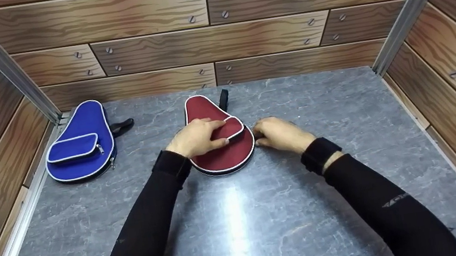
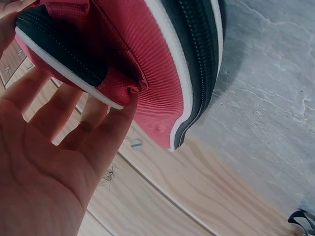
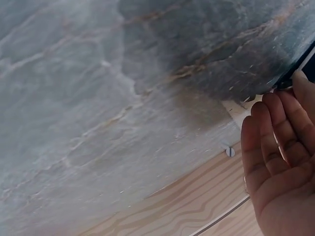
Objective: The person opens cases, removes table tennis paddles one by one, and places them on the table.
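A red paddle-shaped racket case (image 1: 221,159) with white piping lies on the grey table, its narrow end pointing away. My left hand (image 1: 196,137) lies over it and grips the small front pocket (image 2: 69,51) between thumb and fingers. In the left wrist view the pocket's black zipper (image 2: 61,46) and the case's long side zipper (image 2: 197,44) show. At the case's right edge, my right hand (image 1: 279,132) pinches a small dark piece, apparently the zipper pull (image 3: 283,84). Most of that piece is hidden by the fingertips.
To the left lies a blue racket case (image 1: 88,120) with its own front pocket (image 1: 73,148) and a black strap (image 1: 122,126). A black strap (image 1: 224,100) sticks out behind the red case. Wood-patterned walls (image 1: 212,44) bound the grey table (image 1: 311,223) at the back and sides.
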A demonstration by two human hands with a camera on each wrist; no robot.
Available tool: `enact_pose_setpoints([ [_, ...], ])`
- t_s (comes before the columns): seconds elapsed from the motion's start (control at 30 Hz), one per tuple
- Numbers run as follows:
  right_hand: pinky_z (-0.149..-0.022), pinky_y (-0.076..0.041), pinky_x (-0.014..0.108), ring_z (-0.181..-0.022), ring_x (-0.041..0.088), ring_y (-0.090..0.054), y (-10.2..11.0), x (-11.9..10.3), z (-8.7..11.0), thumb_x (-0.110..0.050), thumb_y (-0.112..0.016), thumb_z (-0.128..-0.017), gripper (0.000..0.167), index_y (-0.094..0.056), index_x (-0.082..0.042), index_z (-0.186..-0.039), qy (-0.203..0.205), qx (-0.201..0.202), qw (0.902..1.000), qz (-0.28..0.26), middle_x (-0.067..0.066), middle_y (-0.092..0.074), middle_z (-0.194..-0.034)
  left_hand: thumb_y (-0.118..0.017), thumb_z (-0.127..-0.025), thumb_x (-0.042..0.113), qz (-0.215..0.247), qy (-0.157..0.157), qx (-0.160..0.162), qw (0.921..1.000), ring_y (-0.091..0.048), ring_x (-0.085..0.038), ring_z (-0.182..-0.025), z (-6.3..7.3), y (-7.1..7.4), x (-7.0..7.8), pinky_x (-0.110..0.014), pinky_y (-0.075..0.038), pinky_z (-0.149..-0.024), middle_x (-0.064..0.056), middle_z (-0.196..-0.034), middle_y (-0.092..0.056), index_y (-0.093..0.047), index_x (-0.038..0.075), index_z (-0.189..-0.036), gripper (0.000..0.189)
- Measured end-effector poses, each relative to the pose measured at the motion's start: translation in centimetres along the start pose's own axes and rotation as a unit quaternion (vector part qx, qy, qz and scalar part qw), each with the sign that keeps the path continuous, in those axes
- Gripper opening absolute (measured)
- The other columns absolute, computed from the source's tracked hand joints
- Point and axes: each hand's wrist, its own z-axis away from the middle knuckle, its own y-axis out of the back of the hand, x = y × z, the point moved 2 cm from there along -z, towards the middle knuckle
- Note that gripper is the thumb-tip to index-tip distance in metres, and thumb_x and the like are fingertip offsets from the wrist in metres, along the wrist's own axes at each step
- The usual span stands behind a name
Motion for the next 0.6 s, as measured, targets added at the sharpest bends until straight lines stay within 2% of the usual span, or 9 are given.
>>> enact_pose_setpoints([
  [0.07,-0.095,-0.066,0.054,-0.098,0.029,-0.078,0.0,0.0,-0.1,-0.019,-0.086,-0.105,0.012,-0.085,-0.007,-0.103,-0.012,-0.006,0.9999,0.003,0.010,-0.084,-0.102,-0.076,-0.112,0.044,0.000,-0.001,0.000,1.0000,-0.069,-0.041,-0.156,0.0,0.0,0.0,-0.053,-0.054,-0.135,-0.025,-0.163,-0.072,-0.069,0.010,-0.165,0.064],
  [0.1,-0.095,-0.065,0.058,-0.099,0.033,-0.079,0.6,-1.0,0.0,-0.014,-0.086,-0.103,0.010,-0.084,-0.004,-0.104,-0.027,-0.016,0.9994,0.012,0.014,-0.085,-0.103,-0.076,-0.112,0.044,-0.001,-0.002,0.000,1.0000,-0.068,-0.041,-0.156,0.0,0.0,0.0,-0.053,-0.054,-0.135,-0.025,-0.163,-0.072,-0.069,0.010,-0.165,0.064],
  [0.2,-0.097,-0.066,0.058,-0.103,0.035,-0.080,0.6,-0.9,-0.1,-0.015,-0.085,-0.105,0.011,-0.085,-0.004,-0.106,-0.040,-0.023,0.9988,0.019,0.015,-0.086,-0.106,-0.077,-0.111,0.044,-0.001,-0.002,-0.002,1.0000,-0.068,-0.041,-0.157,-0.1,0.0,0.1,-0.053,-0.053,-0.136,-0.025,-0.163,-0.072,-0.068,0.010,-0.165,0.064],
  [0.33,-0.095,-0.067,0.057,-0.100,0.034,-0.081,0.7,-1.0,0.1,-0.011,-0.083,-0.106,0.009,-0.085,-0.004,-0.103,-0.036,-0.020,0.9987,0.029,0.014,-0.086,-0.104,-0.078,-0.111,0.043,-0.004,-0.001,-0.003,1.0000,-0.068,-0.041,-0.157,-0.1,0.0,0.1,-0.053,-0.053,-0.136,-0.024,-0.164,-0.072,-0.068,0.010,-0.165,0.064],
  [0.6,-0.083,-0.066,0.056,-0.085,0.030,-0.072,0.8,-1.1,0.7,0.000,-0.080,-0.100,0.010,-0.077,-0.005,-0.092,-0.040,-0.019,0.9982,0.039,0.011,-0.077,-0.090,-0.079,-0.111,0.044,-0.008,0.012,0.015,0.9998,-0.072,-0.039,-0.151,-0.4,-0.4,0.4,-0.054,-0.057,-0.131,-0.019,-0.159,-0.076,-0.071,0.009,-0.162,0.063],
])
